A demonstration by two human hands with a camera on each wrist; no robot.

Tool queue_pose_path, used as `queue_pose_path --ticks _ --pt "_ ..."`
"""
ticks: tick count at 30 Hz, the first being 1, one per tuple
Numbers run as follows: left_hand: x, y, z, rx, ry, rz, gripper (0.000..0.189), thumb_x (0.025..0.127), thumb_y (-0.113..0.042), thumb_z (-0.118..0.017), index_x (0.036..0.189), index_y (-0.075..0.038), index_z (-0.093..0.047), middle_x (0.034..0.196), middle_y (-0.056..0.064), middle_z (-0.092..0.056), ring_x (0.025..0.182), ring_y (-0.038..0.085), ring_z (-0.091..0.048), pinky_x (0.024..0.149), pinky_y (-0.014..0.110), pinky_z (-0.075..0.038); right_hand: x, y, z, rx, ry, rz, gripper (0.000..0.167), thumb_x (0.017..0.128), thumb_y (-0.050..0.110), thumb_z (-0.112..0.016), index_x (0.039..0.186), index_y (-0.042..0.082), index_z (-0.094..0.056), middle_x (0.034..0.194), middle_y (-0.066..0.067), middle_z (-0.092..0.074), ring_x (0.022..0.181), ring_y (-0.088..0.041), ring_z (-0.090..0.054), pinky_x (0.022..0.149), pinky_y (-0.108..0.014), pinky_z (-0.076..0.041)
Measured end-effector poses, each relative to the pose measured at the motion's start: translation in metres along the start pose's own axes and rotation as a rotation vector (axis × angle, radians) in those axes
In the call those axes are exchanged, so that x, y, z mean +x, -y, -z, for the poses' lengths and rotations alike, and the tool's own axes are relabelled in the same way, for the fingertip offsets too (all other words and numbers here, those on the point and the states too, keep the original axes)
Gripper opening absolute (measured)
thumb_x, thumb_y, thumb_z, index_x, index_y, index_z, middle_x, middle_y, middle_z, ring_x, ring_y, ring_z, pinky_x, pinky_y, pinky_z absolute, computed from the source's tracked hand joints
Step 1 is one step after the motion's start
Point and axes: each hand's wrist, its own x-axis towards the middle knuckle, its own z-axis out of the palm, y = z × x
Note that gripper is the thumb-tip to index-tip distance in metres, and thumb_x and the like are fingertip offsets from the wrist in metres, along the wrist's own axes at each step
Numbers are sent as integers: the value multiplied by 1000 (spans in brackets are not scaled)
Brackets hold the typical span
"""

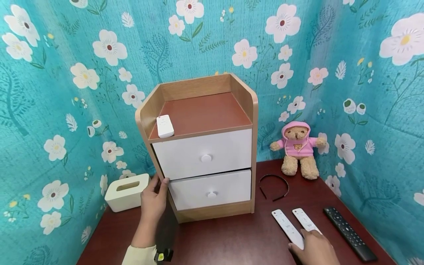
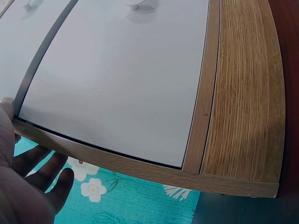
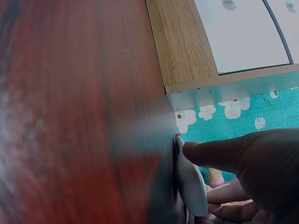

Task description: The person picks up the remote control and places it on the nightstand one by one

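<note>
My left hand (image 1: 154,200) rests against the left side of a two-drawer cabinet (image 1: 215,209), thumb on its front edge beside the gap between the white drawers. The other fingers lie along the outer side, spread in the left wrist view. Low at the right, my right hand (image 1: 316,248) pinches the near end of a white remote control (image 1: 287,225), thumb on one side and fingers on the other. A second white remote control (image 1: 305,219) lies just right of it, its near end covered by the hand. On the cabinet's top lies another white remote (image 1: 164,126).
A black remote (image 1: 347,232) lies at the table's right side. Behind are a dark headband (image 1: 274,187) and a teddy bear (image 1: 297,149) in a pink hoodie. A cream tissue box (image 1: 127,195) stands left of the cabinet. Flowered teal curtains (image 1: 212,40) surround the table (image 1: 225,243).
</note>
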Motion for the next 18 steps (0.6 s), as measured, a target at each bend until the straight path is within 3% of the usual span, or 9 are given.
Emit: queue_pose_path --ticks 8,18 --pt "-2 0 0 -2 0 -4 48 112 -34 -66 155 -13 -63 132 20 -77 113 32 -73 82 6 -48 -3 1 -5 -35 32 -25 80 82 51 -91 119 -17 -70 100 -27 -72 94 -48 -72 85 -63 -58" --pt "1 2 -1 13 -12 -21 48 111 -33 -67 155 -14 -63 131 19 -77 109 29 -72 81 8 -49 -5 1 -9 53 -26 -8 75 84 40 -92 123 -19 -67 105 -33 -72 96 -52 -71 84 -64 -58"
